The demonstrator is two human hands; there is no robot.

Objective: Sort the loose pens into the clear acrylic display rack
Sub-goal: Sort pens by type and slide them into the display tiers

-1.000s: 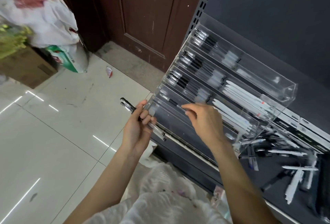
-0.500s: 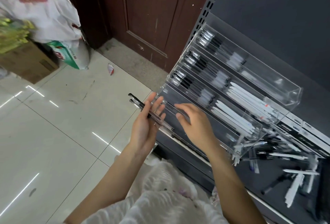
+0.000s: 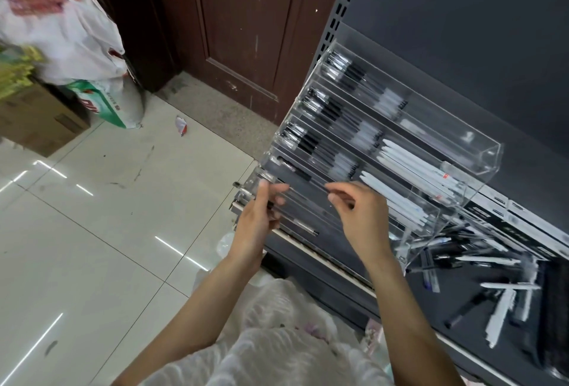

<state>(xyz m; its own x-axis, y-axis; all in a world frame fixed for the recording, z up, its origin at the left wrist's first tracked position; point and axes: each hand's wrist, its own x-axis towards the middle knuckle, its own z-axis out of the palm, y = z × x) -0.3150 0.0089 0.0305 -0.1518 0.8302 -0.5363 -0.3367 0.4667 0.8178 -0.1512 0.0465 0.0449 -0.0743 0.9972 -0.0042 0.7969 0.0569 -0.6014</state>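
Placement step in hand: left hand (image 3: 257,222) grips a bundle of pens (image 3: 295,224) at the rack (image 3: 431,170) front; right hand (image 3: 363,216) pinches one pen (image 3: 311,180) into the lower tier. Judged next: release flat, draw another from the bundle. Loose pens (image 3: 480,265) lie right of the rack.

I see the clear acrylic stepped display rack (image 3: 385,139) standing tilted on the dark shelf, its upper tiers lined with black-and-clear pens (image 3: 320,139) and white pens (image 3: 409,167). Loose black and white pens (image 3: 492,290) lie scattered on the shelf right of it.
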